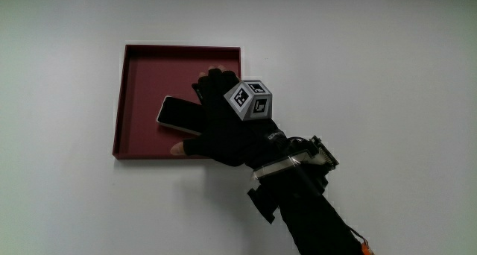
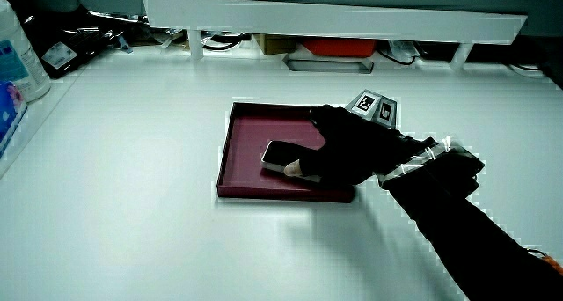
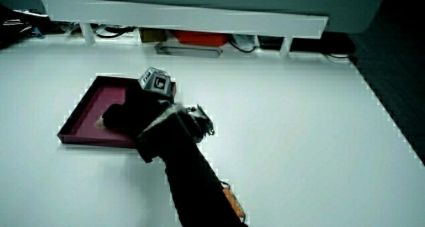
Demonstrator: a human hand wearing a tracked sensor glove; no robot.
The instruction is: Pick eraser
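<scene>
The eraser (image 1: 175, 113), a flat dark block with a pale edge, lies in a shallow maroon tray (image 1: 138, 68). The hand (image 1: 220, 124) rests low over the end of the eraser nearest the forearm. Its fingers reach past the eraser's edge farther from the person, and its bare thumb tip (image 1: 179, 147) sits just nearer the person than the eraser. The fingers look spread and not closed on it. In a side view the eraser (image 2: 280, 151) shows beside the hand (image 2: 343, 151) in the tray (image 2: 246, 143). In a side view the hand (image 3: 129, 117) hides the eraser in the tray (image 3: 86, 107).
A low white partition (image 2: 334, 15) runs along the table's edge farthest from the person, with cables and a red box (image 2: 339, 47) under it. A white container (image 2: 18, 59) stands at the table's edge. The tray's raised rim surrounds the eraser.
</scene>
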